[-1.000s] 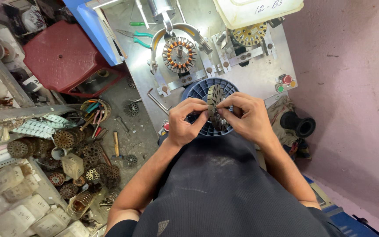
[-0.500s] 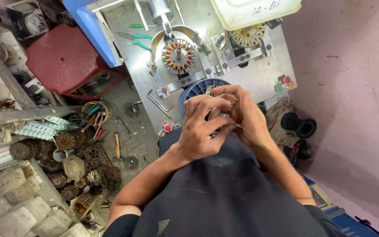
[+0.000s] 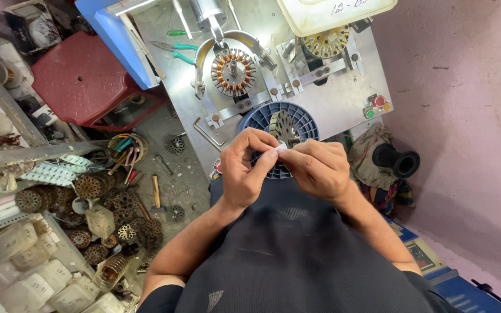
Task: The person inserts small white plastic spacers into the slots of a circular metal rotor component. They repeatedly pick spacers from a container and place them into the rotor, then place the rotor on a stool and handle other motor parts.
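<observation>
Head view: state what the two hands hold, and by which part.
Left hand and right hand pinch a small white strip between their fingertips, one at each end, above the round blue ribbed plastic tray.

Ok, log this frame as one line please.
left hand: pinching small white strip | right hand: pinching same strip | below: metal stator core in blue ribbed round tray | behind: wound stator on grey machine table

Both hands pinching a small white piece over the blue fan wheel.
Left hand and right hand meet fingertip to fingertip on the white piece, above the blue ribbed wheel with metal stator core; copper-wound stator clamped further back on the counter.
</observation>
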